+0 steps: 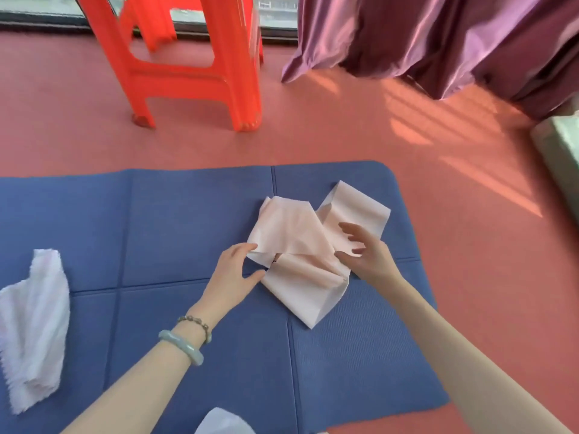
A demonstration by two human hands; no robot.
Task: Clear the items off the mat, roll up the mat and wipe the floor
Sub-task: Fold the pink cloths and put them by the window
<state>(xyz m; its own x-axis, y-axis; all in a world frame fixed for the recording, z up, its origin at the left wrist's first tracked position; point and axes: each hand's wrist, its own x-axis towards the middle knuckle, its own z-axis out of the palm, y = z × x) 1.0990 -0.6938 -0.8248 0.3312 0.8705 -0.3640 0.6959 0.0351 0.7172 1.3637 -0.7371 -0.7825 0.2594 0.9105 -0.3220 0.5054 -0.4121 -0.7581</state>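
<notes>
Fingers (239, 250) of the left hand (232, 274) pinch an edge of the pale pink cloth (291, 233), which lies crumpled on the blue mat (188, 214) near its far right corner. The right hand (369, 258) is over the cloth, its fingers spread apart and gripping nothing. A white towel (34, 324) lies on the mat's left side.

Red stool (194, 67), purple curtain (438, 42), perhaps window (37, 4).

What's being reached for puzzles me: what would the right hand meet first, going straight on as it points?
The right hand points up-left, so it would likely meet the pale pink cloth first; its height is unclear.
</notes>
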